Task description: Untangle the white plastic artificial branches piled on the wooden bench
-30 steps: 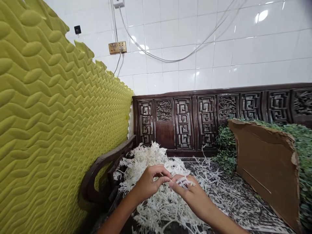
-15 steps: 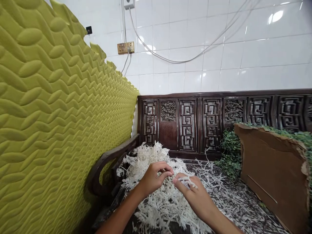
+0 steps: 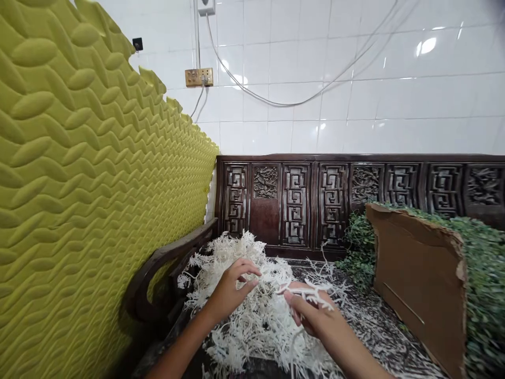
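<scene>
A large heap of white, finely branching sprigs lies on the marble-patterned seat of a dark carved wooden bench. My right hand pinches a single white sprig between thumb and fingers, just above the heap's right side. My left hand hovers over the heap with its fingers loosely curled. It shows nothing in its grip, and its fingertips are close to the sprigs.
A torn cardboard sheet stands on the bench's right side against green artificial foliage. The bench's curved armrest and carved back border the seat. Yellow-green embossed foam panels cover the left wall; white tiles and cables rise above.
My hands have moved apart, the left going left and the right shifting slightly right. The white sprig now shows more fully in my right hand. The view has levelled and turned slightly.
</scene>
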{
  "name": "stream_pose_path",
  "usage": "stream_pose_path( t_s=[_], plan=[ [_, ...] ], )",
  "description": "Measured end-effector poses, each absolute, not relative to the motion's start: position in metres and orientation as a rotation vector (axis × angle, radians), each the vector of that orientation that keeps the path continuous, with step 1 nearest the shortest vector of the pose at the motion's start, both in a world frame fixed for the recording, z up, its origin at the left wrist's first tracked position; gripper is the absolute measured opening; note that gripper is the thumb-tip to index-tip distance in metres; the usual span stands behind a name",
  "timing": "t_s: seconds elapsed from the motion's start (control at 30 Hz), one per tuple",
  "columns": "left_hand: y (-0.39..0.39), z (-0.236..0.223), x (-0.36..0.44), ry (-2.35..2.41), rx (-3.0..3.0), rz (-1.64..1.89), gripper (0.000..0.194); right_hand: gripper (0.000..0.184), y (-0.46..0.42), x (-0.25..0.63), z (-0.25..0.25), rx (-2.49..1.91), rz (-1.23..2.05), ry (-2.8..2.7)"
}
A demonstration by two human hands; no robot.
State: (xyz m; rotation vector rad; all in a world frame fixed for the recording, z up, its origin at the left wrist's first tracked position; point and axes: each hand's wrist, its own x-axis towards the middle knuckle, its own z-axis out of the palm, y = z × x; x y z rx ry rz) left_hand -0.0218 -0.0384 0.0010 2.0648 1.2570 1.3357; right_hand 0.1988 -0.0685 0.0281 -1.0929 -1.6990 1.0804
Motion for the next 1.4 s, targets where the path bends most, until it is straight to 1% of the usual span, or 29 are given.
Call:
stream_pose_path(
  t_s=[0.1,0.17,0.3,0.37,0.47,0.57,0.67,0.87,0.97,1.03,1.17,1.27,1.3,1.4],
  plan=[
    [-0.048,0.017,-0.002,1.214,2.013,1.227,0.029,0.047,-0.055,0.2,0.026,-0.991,1.305,-1.597],
    [-0.052,0.028,0.011,1.151,1.955,1.124,0.037,0.051,-0.049,0.203,0.025,-0.959,1.323,-1.535],
    [-0.052,0.046,0.036,1.02,1.967,0.975,0.035,0.061,-0.046,0.21,0.024,-0.971,1.24,-1.446],
    [-0.048,0.051,0.045,0.952,1.986,0.939,0.033,0.06,-0.048,0.212,0.026,-0.94,1.206,-1.488],
    [-0.039,0.049,0.05,0.961,1.967,0.965,0.029,0.05,-0.053,0.214,0.028,-0.879,1.153,-1.629],
    [-0.03,0.038,0.046,1.066,1.884,1.054,0.027,0.045,-0.051,0.218,0.024,-0.915,1.123,-1.667],
    [-0.025,0.023,0.036,1.115,1.786,1.131,0.028,0.048,-0.043,0.226,0.017,-0.984,1.147,-1.635],
    [-0.026,0.016,0.019,1.057,1.746,1.184,0.019,0.048,-0.034,0.232,0.017,-1.121,1.277,-1.725],
    [-0.027,0.016,0.022,0.966,1.739,1.189,0.02,0.058,-0.039,0.225,0.019,-1.099,1.292,-1.749],
    [-0.029,0.013,0.027,0.893,1.725,1.168,0.021,0.062,-0.042,0.218,0.019,-0.991,1.319,-1.782],
    [-0.034,0.008,0.031,0.792,1.719,1.151,0.019,0.051,-0.04,0.207,0.013,-0.723,1.427,-1.806],
    [-0.034,0.009,0.025,0.814,1.722,1.191,0.018,0.044,-0.034,0.205,0.008,-0.781,1.437,-1.839],
    [-0.033,0.009,0.022,0.832,1.722,1.211,0.018,0.043,-0.034,0.205,0.007,-0.812,1.415,-1.869],
    [-0.031,0.009,0.015,0.869,1.734,1.262,0.02,0.049,-0.037,0.205,0.008,-0.844,1.322,-1.953]
  ],
)
